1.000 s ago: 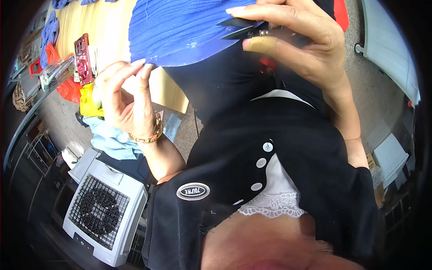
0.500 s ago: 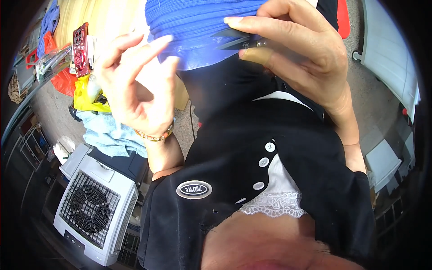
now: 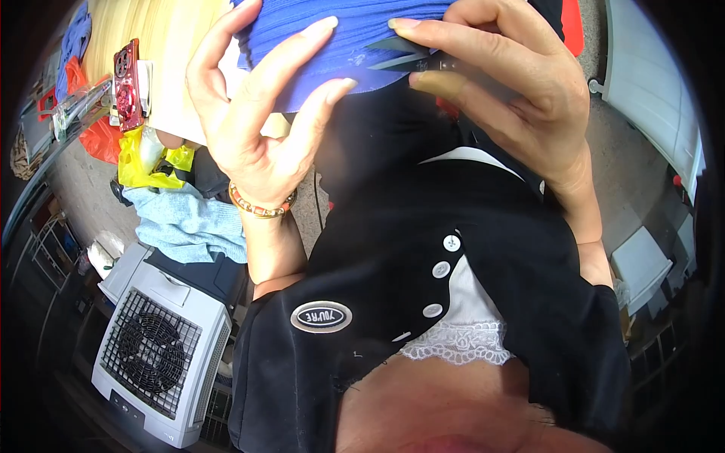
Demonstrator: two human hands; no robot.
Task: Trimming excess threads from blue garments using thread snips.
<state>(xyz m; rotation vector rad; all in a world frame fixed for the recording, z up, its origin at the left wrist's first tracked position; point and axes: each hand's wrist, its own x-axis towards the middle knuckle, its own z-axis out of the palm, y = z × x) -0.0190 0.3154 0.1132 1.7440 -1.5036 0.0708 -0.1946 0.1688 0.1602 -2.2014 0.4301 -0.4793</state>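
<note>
Across my lap at the top lies a blue ribbed cloth with a smooth blue edge toward me. My right hand holds small dark thread snips between thumb and fingers. Their two blades stand apart and point left, over the cloth near its edge. A beige wrap covers part of the right thumb. My left hand, with a gold and red bracelet at the wrist, hovers over the cloth's left side. Its fingers are spread and thumb and forefinger do not meet. No thread can be made out between them.
A pale wood-grained tabletop lies at the far left, with a red-cased phone upright by its edge. Below are a yellow plastic bag, light-blue knitwear and a grey air cooler. Something red stands far right.
My left hand has moved right and its fingers have spread wider over the cloth. My right hand keeps the snips in nearly the same place.
</note>
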